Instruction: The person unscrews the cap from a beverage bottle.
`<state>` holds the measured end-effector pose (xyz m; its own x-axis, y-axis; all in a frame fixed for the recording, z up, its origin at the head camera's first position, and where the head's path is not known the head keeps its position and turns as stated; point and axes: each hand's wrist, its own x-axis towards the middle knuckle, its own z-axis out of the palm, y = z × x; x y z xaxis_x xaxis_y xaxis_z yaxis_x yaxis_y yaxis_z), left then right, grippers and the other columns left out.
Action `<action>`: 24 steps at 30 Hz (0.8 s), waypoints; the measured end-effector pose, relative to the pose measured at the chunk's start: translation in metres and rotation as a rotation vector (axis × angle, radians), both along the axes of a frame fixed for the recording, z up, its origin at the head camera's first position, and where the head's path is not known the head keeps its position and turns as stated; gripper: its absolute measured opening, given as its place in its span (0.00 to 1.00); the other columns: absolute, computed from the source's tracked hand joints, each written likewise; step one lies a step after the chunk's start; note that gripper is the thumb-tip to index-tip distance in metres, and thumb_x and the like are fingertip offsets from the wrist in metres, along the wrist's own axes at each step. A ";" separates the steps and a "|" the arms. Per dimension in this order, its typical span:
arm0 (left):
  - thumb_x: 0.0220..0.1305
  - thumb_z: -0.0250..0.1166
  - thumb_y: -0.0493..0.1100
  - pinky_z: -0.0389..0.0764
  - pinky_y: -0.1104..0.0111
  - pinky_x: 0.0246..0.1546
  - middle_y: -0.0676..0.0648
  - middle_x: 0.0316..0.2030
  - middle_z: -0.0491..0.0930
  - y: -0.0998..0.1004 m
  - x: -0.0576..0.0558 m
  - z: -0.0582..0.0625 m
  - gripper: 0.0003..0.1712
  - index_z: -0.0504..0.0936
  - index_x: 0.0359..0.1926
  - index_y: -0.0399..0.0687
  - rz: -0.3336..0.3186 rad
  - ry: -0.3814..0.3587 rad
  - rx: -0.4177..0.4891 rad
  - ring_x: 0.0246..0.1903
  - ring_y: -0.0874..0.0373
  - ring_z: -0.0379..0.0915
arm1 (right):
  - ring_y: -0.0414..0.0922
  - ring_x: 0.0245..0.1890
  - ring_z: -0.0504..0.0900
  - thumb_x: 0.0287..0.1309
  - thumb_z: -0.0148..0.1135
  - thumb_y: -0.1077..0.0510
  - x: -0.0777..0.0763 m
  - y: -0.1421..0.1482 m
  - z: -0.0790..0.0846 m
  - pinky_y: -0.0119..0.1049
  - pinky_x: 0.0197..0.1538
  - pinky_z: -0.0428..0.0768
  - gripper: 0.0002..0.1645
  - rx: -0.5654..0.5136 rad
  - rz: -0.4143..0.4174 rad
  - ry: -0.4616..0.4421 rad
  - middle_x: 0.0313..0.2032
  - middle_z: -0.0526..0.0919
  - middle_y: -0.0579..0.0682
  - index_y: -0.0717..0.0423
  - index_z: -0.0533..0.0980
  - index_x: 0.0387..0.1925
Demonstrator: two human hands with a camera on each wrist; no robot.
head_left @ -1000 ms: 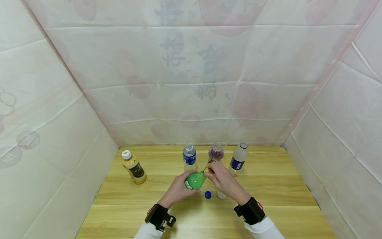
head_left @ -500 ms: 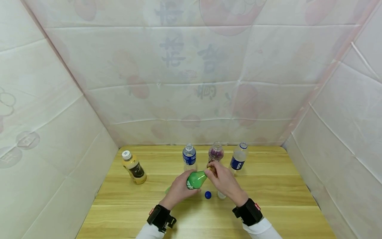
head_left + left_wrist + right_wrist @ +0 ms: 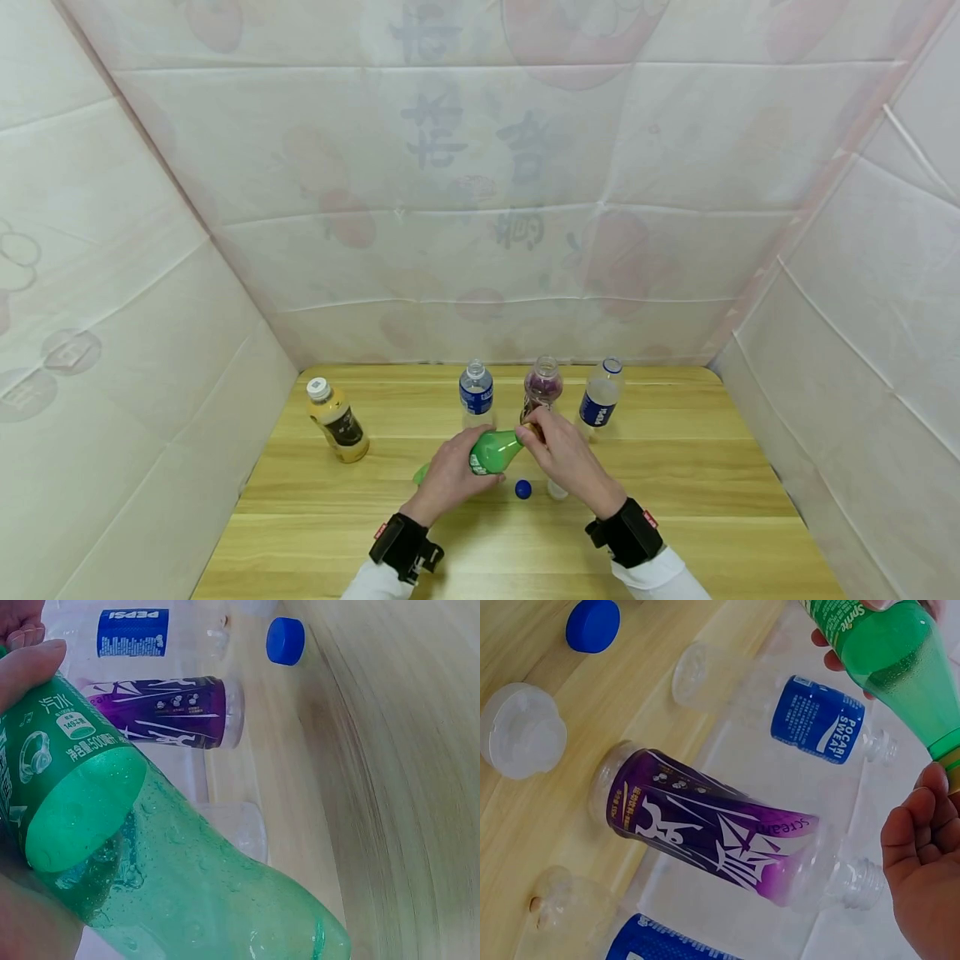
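Note:
My left hand (image 3: 448, 472) grips a green Sprite bottle (image 3: 495, 452) round its labelled body. The bottle is tilted, its neck to the right and its base showing beyond the hand. At the neck, my right hand (image 3: 567, 454) pinches the yellow bottle cap (image 3: 950, 766) between thumb and fingers; the fingers partly cover it. Liquid shows inside the green bottle in the left wrist view. Below the hands lie a blue cap (image 3: 522, 489) and a translucent white cap (image 3: 523, 730), the latter partly behind my right hand in the head view.
Behind the hands stand three capless bottles: Pocari Sweat (image 3: 476, 396), a purple-labelled bottle (image 3: 712, 825) and Pepsi (image 3: 597, 410). A yellow drink bottle (image 3: 345, 427) with a white cap stands at the left. White printed sheets (image 3: 465, 250) wall in the wooden table (image 3: 315, 533).
The green bottle has shifted slightly right and tilted more, so its base now shows left of my left hand. My right fingers have shifted around the cap and cover more of it.

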<state>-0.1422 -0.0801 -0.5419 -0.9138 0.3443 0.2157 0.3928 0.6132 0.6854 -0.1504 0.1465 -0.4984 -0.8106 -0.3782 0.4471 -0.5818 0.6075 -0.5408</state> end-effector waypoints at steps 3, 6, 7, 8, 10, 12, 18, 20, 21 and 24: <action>0.52 0.83 0.48 0.83 0.56 0.48 0.44 0.57 0.82 -0.001 0.001 0.000 0.45 0.74 0.69 0.43 -0.005 -0.013 0.007 0.50 0.50 0.80 | 0.34 0.29 0.68 0.74 0.62 0.55 -0.001 0.001 0.000 0.27 0.27 0.71 0.06 -0.008 0.026 0.011 0.32 0.71 0.39 0.52 0.75 0.41; 0.52 0.83 0.48 0.83 0.54 0.48 0.43 0.57 0.81 -0.001 0.001 0.001 0.45 0.73 0.69 0.42 -0.016 -0.031 0.027 0.50 0.48 0.80 | 0.35 0.30 0.69 0.74 0.62 0.56 -0.001 0.001 0.000 0.27 0.29 0.72 0.05 -0.016 0.053 0.020 0.33 0.72 0.39 0.52 0.75 0.42; 0.52 0.83 0.48 0.83 0.54 0.48 0.43 0.57 0.81 -0.002 0.001 0.001 0.45 0.73 0.69 0.42 -0.019 -0.041 0.033 0.50 0.48 0.79 | 0.35 0.31 0.69 0.74 0.62 0.56 -0.001 0.001 0.001 0.27 0.29 0.73 0.05 -0.020 0.061 0.023 0.33 0.72 0.39 0.52 0.75 0.42; 0.52 0.83 0.48 0.83 0.54 0.49 0.42 0.57 0.81 -0.002 0.001 0.001 0.45 0.73 0.69 0.43 -0.022 -0.052 0.041 0.50 0.48 0.79 | 0.35 0.31 0.69 0.74 0.62 0.56 -0.001 0.001 0.001 0.27 0.29 0.73 0.04 -0.020 0.066 0.025 0.33 0.72 0.39 0.52 0.75 0.42; 0.52 0.83 0.47 0.82 0.54 0.48 0.42 0.57 0.81 -0.003 0.001 0.001 0.45 0.73 0.69 0.42 -0.032 -0.076 0.061 0.50 0.47 0.79 | 0.35 0.31 0.69 0.74 0.62 0.56 -0.001 0.001 0.001 0.27 0.30 0.73 0.04 -0.023 0.077 0.029 0.34 0.73 0.39 0.52 0.75 0.42; 0.52 0.82 0.47 0.82 0.54 0.48 0.41 0.57 0.81 -0.003 0.000 0.002 0.45 0.73 0.69 0.42 -0.042 -0.104 0.075 0.50 0.47 0.79 | 0.35 0.31 0.70 0.74 0.62 0.57 -0.001 0.002 0.001 0.28 0.30 0.74 0.04 -0.022 0.085 0.025 0.34 0.73 0.39 0.52 0.75 0.42; 0.53 0.81 0.49 0.82 0.60 0.47 0.42 0.56 0.81 -0.005 -0.001 0.002 0.45 0.73 0.69 0.43 -0.100 -0.158 0.111 0.49 0.50 0.79 | 0.35 0.33 0.70 0.73 0.62 0.56 0.000 0.005 0.005 0.29 0.32 0.74 0.04 -0.010 0.114 -0.009 0.35 0.73 0.39 0.51 0.75 0.42; 0.54 0.81 0.46 0.82 0.61 0.48 0.42 0.56 0.81 -0.005 -0.001 0.003 0.44 0.73 0.69 0.43 -0.118 -0.177 0.130 0.49 0.51 0.79 | 0.36 0.33 0.70 0.73 0.62 0.56 0.000 0.007 0.006 0.29 0.33 0.74 0.04 -0.001 0.125 -0.017 0.36 0.72 0.39 0.51 0.75 0.42; 0.54 0.81 0.45 0.82 0.61 0.48 0.42 0.56 0.81 -0.005 -0.002 0.003 0.44 0.73 0.69 0.43 -0.125 -0.184 0.137 0.49 0.50 0.79 | 0.36 0.33 0.70 0.73 0.63 0.56 0.000 0.007 0.007 0.29 0.33 0.74 0.04 0.003 0.131 -0.020 0.36 0.72 0.39 0.51 0.76 0.43; 0.54 0.81 0.44 0.82 0.62 0.48 0.42 0.56 0.81 -0.005 -0.002 0.004 0.43 0.73 0.69 0.42 -0.138 -0.200 0.150 0.49 0.51 0.79 | 0.36 0.34 0.70 0.73 0.63 0.56 -0.001 0.009 0.007 0.29 0.34 0.74 0.05 0.018 0.150 -0.007 0.37 0.72 0.39 0.52 0.76 0.44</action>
<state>-0.1441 -0.0854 -0.5383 -0.8900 0.4463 0.0937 0.3134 0.4492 0.8367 -0.1512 0.1553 -0.4917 -0.7475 -0.5031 0.4338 -0.6629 0.5238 -0.5350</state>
